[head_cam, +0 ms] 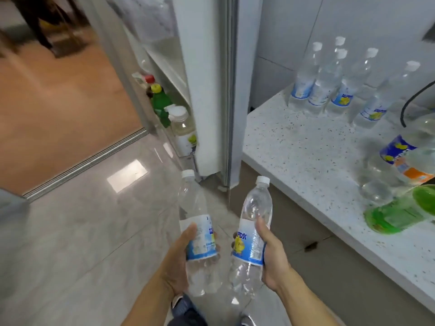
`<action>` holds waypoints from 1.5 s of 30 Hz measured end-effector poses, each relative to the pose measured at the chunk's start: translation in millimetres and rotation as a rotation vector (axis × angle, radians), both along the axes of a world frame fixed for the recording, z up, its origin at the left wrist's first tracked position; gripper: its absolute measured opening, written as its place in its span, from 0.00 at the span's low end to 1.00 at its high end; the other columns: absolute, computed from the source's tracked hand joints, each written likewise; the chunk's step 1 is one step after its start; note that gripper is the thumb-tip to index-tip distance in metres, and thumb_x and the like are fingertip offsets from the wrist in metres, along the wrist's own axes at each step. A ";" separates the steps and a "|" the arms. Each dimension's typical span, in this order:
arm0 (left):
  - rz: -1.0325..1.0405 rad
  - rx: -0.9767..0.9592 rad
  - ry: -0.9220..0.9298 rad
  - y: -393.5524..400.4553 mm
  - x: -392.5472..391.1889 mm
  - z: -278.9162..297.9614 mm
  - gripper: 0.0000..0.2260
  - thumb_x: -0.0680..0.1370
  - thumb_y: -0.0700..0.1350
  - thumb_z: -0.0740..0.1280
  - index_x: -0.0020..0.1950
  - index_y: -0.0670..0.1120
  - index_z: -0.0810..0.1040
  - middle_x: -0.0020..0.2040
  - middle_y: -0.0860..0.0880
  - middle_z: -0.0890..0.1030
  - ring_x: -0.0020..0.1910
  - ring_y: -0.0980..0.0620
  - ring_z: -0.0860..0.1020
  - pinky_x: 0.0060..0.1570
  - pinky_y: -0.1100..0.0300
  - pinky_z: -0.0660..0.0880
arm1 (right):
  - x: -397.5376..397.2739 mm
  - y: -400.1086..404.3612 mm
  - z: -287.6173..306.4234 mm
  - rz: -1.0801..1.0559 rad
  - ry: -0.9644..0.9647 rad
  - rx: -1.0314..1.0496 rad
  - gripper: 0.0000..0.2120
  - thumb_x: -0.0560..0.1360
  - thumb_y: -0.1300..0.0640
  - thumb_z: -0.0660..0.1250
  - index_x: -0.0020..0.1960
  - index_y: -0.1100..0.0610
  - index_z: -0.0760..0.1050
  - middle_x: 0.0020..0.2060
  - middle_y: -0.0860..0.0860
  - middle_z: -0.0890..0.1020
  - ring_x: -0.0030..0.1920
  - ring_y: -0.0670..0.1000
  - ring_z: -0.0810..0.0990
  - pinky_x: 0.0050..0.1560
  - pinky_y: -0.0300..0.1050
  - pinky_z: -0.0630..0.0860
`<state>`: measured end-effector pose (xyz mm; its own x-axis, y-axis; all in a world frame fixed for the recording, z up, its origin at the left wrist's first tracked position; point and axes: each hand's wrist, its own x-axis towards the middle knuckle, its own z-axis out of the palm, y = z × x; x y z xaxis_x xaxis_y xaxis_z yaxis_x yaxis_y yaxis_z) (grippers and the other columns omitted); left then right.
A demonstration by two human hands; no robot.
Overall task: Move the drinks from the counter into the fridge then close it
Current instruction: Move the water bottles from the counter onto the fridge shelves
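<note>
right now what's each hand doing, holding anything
Left hand: holding a clear water bottle.
Right hand: holding another water bottle.

Held bottles: two clear, white-capped, blue-and-white labels; left bottle (199, 234) and right bottle (253, 231) both upright, tilted slightly, above the floor.
Counter bottles: row of clear bottles (329, 83) standing at the back of the speckled counter (306, 156); a green bottle (400, 215) lying near its front edge.
Fridge: door (204, 90) open, door shelf bottles (174, 114) upright.
</note>
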<state>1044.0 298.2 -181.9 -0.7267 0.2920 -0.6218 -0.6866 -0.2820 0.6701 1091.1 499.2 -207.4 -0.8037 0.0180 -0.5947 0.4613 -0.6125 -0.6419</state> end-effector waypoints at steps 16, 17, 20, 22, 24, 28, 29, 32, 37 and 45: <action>0.372 -0.327 0.119 -260.2 -58.0 12.3 0.25 0.65 0.59 0.74 0.56 0.46 0.81 0.47 0.45 0.87 0.44 0.45 0.86 0.37 0.57 0.81 | -142.1 -268.8 16.8 0.470 0.129 0.205 0.33 0.64 0.35 0.74 0.63 0.51 0.79 0.57 0.58 0.84 0.57 0.61 0.84 0.59 0.61 0.79; 0.392 -0.329 0.128 -273.0 -64.3 13.8 0.26 0.64 0.59 0.72 0.57 0.46 0.80 0.47 0.45 0.87 0.44 0.45 0.86 0.36 0.58 0.81 | -150.8 -283.0 18.5 0.489 0.137 0.217 0.33 0.65 0.35 0.73 0.64 0.52 0.78 0.57 0.58 0.84 0.56 0.62 0.84 0.59 0.62 0.79; 0.433 -0.328 0.147 -306.1 -85.4 17.3 0.25 0.65 0.57 0.72 0.58 0.46 0.79 0.47 0.46 0.87 0.44 0.46 0.86 0.35 0.59 0.81 | -176.6 -319.2 21.3 0.537 0.166 0.239 0.30 0.69 0.37 0.70 0.65 0.54 0.76 0.57 0.59 0.84 0.56 0.62 0.83 0.60 0.64 0.78; 0.441 -0.325 0.156 -321.8 -103.2 19.1 0.25 0.65 0.57 0.72 0.58 0.46 0.79 0.47 0.46 0.87 0.44 0.46 0.86 0.36 0.58 0.81 | -195.5 -336.7 23.3 0.553 0.182 0.246 0.32 0.68 0.36 0.71 0.65 0.52 0.76 0.56 0.58 0.84 0.55 0.61 0.84 0.57 0.60 0.81; 0.430 -0.330 0.161 -333.7 -124.7 17.7 0.26 0.66 0.57 0.72 0.59 0.47 0.78 0.48 0.46 0.87 0.45 0.45 0.86 0.40 0.54 0.83 | -217.9 -350.2 21.7 0.560 0.188 0.240 0.34 0.64 0.33 0.72 0.64 0.51 0.77 0.55 0.57 0.85 0.53 0.60 0.85 0.52 0.56 0.83; 0.396 -0.333 0.150 -351.2 -178.4 10.0 0.25 0.67 0.59 0.71 0.61 0.49 0.76 0.51 0.46 0.86 0.47 0.45 0.85 0.46 0.49 0.83 | -270.6 -370.2 8.5 0.553 0.190 0.202 0.30 0.67 0.33 0.69 0.62 0.50 0.79 0.53 0.55 0.86 0.51 0.59 0.86 0.43 0.49 0.83; 0.390 -0.336 0.151 -355.4 -194.6 8.3 0.25 0.67 0.59 0.70 0.61 0.49 0.76 0.51 0.46 0.86 0.47 0.46 0.86 0.44 0.51 0.83 | -286.1 -375.0 4.6 0.544 0.180 0.196 0.29 0.67 0.33 0.69 0.61 0.49 0.79 0.53 0.55 0.86 0.51 0.59 0.86 0.43 0.49 0.83; 0.375 -0.333 0.153 -368.3 -248.2 6.4 0.26 0.67 0.59 0.71 0.61 0.49 0.77 0.50 0.48 0.86 0.47 0.47 0.86 0.41 0.55 0.82 | -338.5 -390.2 -0.8 0.512 0.154 0.171 0.33 0.65 0.32 0.72 0.62 0.50 0.78 0.54 0.58 0.85 0.53 0.61 0.85 0.48 0.55 0.83; 0.344 -0.342 0.139 -390.9 -341.3 15.5 0.27 0.67 0.60 0.71 0.62 0.47 0.77 0.50 0.48 0.86 0.47 0.47 0.86 0.38 0.57 0.81 | -434.5 -411.8 7.1 0.441 0.154 0.171 0.29 0.71 0.37 0.67 0.66 0.52 0.76 0.57 0.59 0.83 0.56 0.63 0.84 0.60 0.66 0.78; 0.308 -0.277 0.177 -421.8 -477.5 22.9 0.26 0.71 0.57 0.69 0.66 0.48 0.73 0.51 0.46 0.86 0.49 0.44 0.85 0.41 0.52 0.82 | -562.1 -435.7 28.2 0.357 0.164 0.209 0.25 0.72 0.39 0.65 0.64 0.51 0.78 0.55 0.57 0.85 0.55 0.61 0.84 0.59 0.64 0.79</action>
<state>566.5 -123.6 -159.0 -0.8560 -0.1145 -0.5041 -0.4664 -0.2491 0.8488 529.0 63.5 -179.2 -0.8646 -0.1715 -0.4723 0.5024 -0.2823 -0.8173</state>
